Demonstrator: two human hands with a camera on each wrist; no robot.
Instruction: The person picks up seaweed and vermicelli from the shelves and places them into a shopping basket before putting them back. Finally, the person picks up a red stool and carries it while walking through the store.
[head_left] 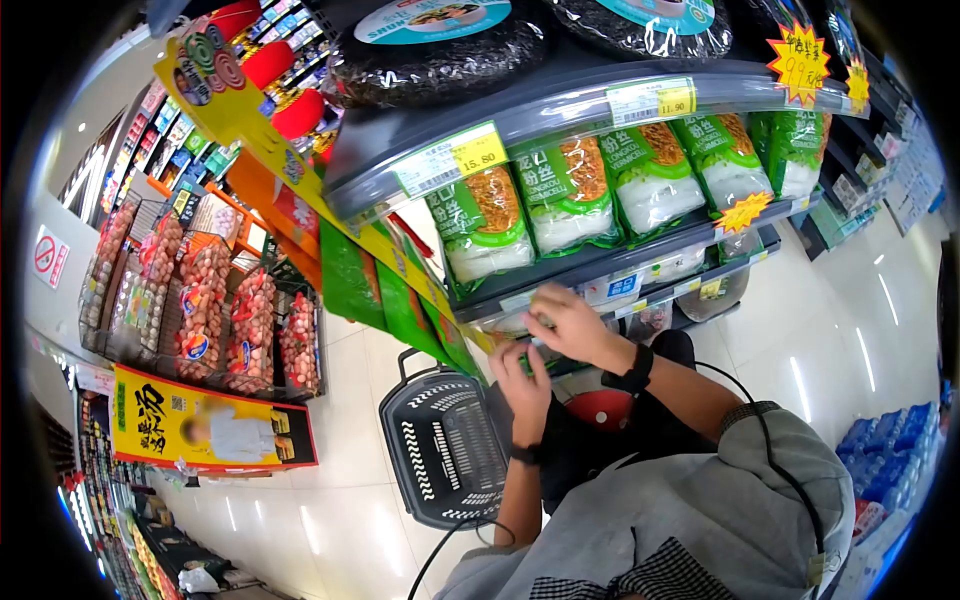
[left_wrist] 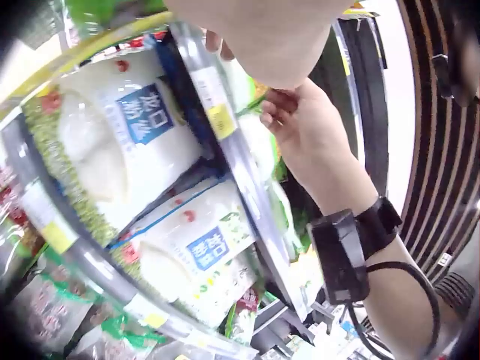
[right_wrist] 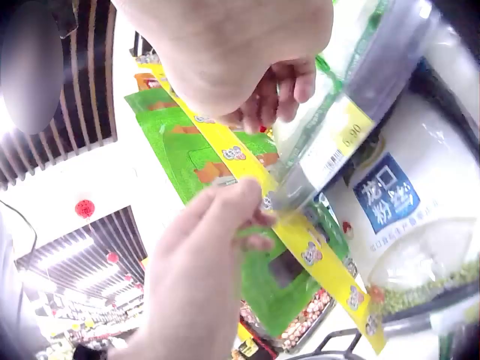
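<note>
In the head view both bare hands are raised close together at the front corner of a shelf. My right hand (head_left: 578,328) is the higher one, its fingers loosely bent beside the lower shelf edge. Just below and left, my left hand (head_left: 520,385) has its fingers bent upward. In the right wrist view, the left hand's thumb and forefinger lie beside the end of a price rail (right_wrist: 330,154) marked 6.90, with nothing visible between them. White bags of vermicelli (right_wrist: 409,202) stand behind that rail. Green-and-white vermicelli packs (head_left: 570,195) line the shelf above the hands.
A black shopping basket (head_left: 440,450) is on the tiled floor, left of the left hand. A yellow strip (right_wrist: 232,154) runs along the shelf's side beside green sheets (head_left: 375,280). Wire bins with netted bags (head_left: 205,305) stand farther left, and dark round packs (head_left: 435,55) sit on top.
</note>
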